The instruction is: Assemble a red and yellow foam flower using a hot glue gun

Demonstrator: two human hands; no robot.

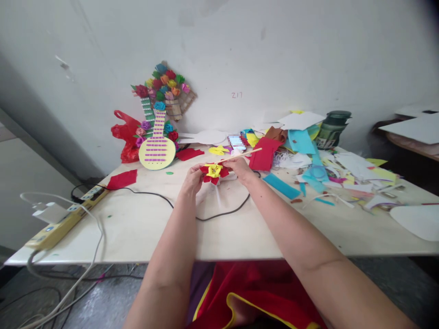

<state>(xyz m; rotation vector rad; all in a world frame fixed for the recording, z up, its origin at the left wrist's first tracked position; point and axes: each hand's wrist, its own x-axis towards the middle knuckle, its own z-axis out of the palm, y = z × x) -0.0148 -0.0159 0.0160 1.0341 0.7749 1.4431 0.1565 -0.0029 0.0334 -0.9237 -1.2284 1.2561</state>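
Both my hands hold a paper flower [214,172] just above the middle of the table, its red outer petals around a yellow centre. My left hand [194,177] pinches the petals on the left side. My right hand [238,167] is closed at the flower's right edge, and a thin wooden stick [245,153] also rests in its fingers, pointing up to the right. A pale, thin strip shows below the flower, blurred. Beyond my hands lie a yellow paper piece [218,150] and a red paper piece [189,154].
A paper-decorated lute shape [157,153] leans at the back left beside a red plastic bag [126,135]. A yellow power strip [65,219] lies on the left, its black cable [212,218] crossing the table. Paper scraps [356,169] and a dark green bottle [333,130] stand right.
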